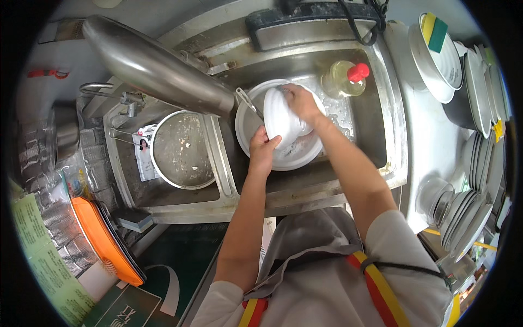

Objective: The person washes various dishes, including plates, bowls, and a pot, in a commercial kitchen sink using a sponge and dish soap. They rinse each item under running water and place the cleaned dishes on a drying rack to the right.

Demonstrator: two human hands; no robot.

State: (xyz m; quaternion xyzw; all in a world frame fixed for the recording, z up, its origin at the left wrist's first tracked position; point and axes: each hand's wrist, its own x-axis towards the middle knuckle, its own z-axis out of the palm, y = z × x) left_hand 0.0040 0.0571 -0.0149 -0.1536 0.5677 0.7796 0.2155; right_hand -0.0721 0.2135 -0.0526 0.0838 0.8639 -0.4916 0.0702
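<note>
My left hand [262, 149] grips the lower rim of a white bowl [278, 118], thumb on its outer side. The bowl is tipped on edge above a large white basin [247, 135] in the right sink compartment. At the bowl's upper right is my right hand [301, 102], its fingertips bent over the rim and partly hidden; whether they hold something inside is unclear. A metal utensil handle [245, 98] leans out of the basin beside the bowl. Suds and water show in the basin. Behind it, to the right, stands a bottle of yellowish liquid [333, 79] with a red cap.
A round strainer [184, 151] and a printed packet [145, 163] lie in the left sink compartment. Stacked white bowls [419, 53] with a yellow-green sponge [437, 36] and several plates [470, 229] line the right counter. A large metal duct-like form [163, 69] slants over the sink's divider.
</note>
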